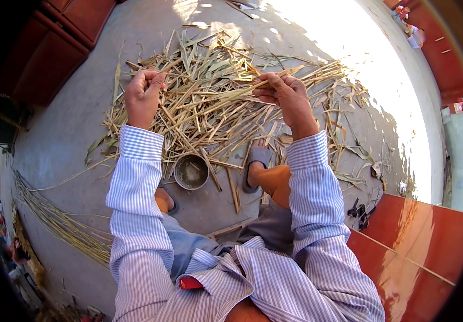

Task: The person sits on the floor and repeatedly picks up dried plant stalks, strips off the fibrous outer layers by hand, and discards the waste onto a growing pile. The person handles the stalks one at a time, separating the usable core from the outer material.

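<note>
The shirt (143, 182) has narrow blue-violet stripes on white, with a bright red tag (191, 283) at its front. The stalks (215, 115) range from straw-yellow through tan to brown, and grey-green leaves (188, 56) mix among them. The bowl (191, 187) is dull grey, the slippers (258, 155) dark grey, the floor (54, 145) grey. Dark reddish-brown furniture (38, 64) contrasts with orange-red panels (430, 236).

Bright daylight. Hard sun bleaches floor (392, 91) to white glare ahead and right of right hand (288, 99). Dappled patches ahead of left hand (144, 94), itself in soft shade. Sun streaks red panels (441, 236) right of right forearm. Both hands sharp; fisheye edges curved, softer, black-rimmed.
</note>
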A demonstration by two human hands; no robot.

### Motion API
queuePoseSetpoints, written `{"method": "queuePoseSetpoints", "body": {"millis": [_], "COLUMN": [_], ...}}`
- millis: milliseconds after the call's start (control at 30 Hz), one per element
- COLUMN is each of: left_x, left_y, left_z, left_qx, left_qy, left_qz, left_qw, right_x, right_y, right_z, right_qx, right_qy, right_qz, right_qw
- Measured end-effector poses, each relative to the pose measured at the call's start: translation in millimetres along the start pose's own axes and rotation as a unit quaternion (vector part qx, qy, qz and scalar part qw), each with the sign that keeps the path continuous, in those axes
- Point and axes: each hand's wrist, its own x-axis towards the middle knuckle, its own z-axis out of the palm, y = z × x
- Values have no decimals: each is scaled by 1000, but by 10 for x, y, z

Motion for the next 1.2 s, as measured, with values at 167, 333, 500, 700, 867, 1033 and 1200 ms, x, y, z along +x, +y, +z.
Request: {"method": "queuePoseSetpoints", "body": {"millis": [167,333,500,700,867,1033,1200], "left_x": [-226,-428,-565,-711,-599,-613,-655], "left_y": [182,185,-146,254,876,1312,1258], "left_z": [173,113,-143,-411,-519,-605,-901], "left_qx": [191,-33,118,259,372,407,447], "left_qy": [-23,-255,-259,-170,-187,-168,-170], "left_qz": [225,34,95,234,295,333,301], "left_qw": [955,966,954,921,860,834,825], "right_x": [53,113,310,714,642,601,515], "right_y": [-20,-2,114,559,788,817,729], "right_z": [64,227,-279,-1707,-1975,-2100,-2013], "right_qx": [23,37,94,164,185,187,201], "right_qy": [-2,6,180,231,191,205,146], "right_qz": [-32,-39,-63,-26,70,97,127], "right_qw": [999,999,977,959,961,956,960]}}
